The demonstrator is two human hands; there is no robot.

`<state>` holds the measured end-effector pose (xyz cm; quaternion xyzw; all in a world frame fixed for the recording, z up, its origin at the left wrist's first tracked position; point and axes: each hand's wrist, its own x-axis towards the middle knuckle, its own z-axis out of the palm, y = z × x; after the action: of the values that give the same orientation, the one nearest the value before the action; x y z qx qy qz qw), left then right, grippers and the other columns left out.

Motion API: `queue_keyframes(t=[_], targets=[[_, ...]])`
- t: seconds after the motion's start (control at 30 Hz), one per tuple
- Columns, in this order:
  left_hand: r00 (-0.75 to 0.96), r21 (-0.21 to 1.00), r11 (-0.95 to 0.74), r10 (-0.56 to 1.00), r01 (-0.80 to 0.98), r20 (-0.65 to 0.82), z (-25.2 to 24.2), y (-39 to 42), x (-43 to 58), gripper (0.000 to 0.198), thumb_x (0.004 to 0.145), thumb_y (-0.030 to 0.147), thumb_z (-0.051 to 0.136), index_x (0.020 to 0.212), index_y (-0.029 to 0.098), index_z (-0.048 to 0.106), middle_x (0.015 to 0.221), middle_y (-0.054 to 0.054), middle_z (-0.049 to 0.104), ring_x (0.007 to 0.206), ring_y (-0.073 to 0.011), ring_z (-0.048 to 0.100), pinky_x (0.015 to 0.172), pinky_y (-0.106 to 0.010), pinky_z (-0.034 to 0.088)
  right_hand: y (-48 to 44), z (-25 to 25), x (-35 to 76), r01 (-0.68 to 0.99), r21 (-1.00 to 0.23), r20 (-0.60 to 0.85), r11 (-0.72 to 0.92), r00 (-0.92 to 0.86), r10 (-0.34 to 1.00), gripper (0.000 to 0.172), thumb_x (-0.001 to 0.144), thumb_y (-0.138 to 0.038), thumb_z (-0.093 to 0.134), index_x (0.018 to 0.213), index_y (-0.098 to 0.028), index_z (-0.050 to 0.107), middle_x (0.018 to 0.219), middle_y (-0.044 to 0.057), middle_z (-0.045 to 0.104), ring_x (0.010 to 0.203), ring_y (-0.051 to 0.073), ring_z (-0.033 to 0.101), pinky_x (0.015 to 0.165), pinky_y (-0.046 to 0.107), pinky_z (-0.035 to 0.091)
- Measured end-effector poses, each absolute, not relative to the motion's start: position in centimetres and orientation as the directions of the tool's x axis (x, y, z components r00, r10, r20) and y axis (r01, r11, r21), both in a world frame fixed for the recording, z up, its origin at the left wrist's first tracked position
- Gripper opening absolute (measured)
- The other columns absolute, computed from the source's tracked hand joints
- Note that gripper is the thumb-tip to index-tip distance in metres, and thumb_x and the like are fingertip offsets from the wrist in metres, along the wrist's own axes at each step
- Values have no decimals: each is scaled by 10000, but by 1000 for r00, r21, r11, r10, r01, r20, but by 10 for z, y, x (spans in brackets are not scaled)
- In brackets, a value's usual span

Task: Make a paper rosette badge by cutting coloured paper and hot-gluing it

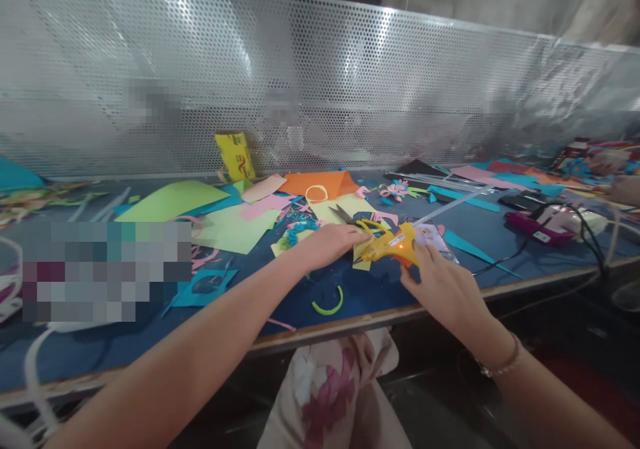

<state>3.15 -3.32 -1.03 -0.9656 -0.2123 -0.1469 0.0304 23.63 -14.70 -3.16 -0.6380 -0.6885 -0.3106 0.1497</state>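
My right hand [440,276] is wrapped round a yellow hot glue gun [395,246]. Its small orange light glows, its nozzle points left, and a long clear glue stick [453,207] sticks out behind. My left hand [333,244] reaches in from the left, its fingers closed near the nozzle. What they pinch, if anything, is hidden. Just beyond those fingertips lie scissors with yellow handles [370,225], blades towards the back left. A small pale yellow paper piece [362,262] shows below the nozzle. Nearer the table edge is a curved green strip [329,304].
Coloured paper sheets [235,226] and scraps cover the blue table [280,302]. A yellow packet [235,156] leans against the perforated metal screen [320,76]. To the right sit a purple and white power strip [555,226] with black cables and another person's hand [625,189].
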Motion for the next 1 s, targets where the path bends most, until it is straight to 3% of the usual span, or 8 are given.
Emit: queue_keyframes(t=[0.13,0.33,1.0], targets=[[865,-88,-888,411,451,287,-9,-36,34,357,885,199,334,1196,246,502,935,-51,589,793,-144,560,672,-234,395,-149,-30,239,969,244,581,21,-163,798,325,835,-339,345,1000,-117,514,891,126,607,575,135,551,445,237,287],[857,-174,-863,407,474,316,-12,-34,36,345,889,208,334,1178,249,517,843,-47,566,744,-141,538,624,-233,368,-151,-29,242,959,278,568,48,-205,797,307,848,-331,337,981,-118,514,911,125,605,562,126,543,440,233,295],[866,-187,-860,417,474,275,-14,-34,36,356,885,196,340,1201,244,497,872,-49,607,786,-147,553,655,-235,380,-154,-25,244,936,342,561,76,-269,783,319,869,-309,332,1034,-108,518,924,123,612,559,124,555,439,237,296]])
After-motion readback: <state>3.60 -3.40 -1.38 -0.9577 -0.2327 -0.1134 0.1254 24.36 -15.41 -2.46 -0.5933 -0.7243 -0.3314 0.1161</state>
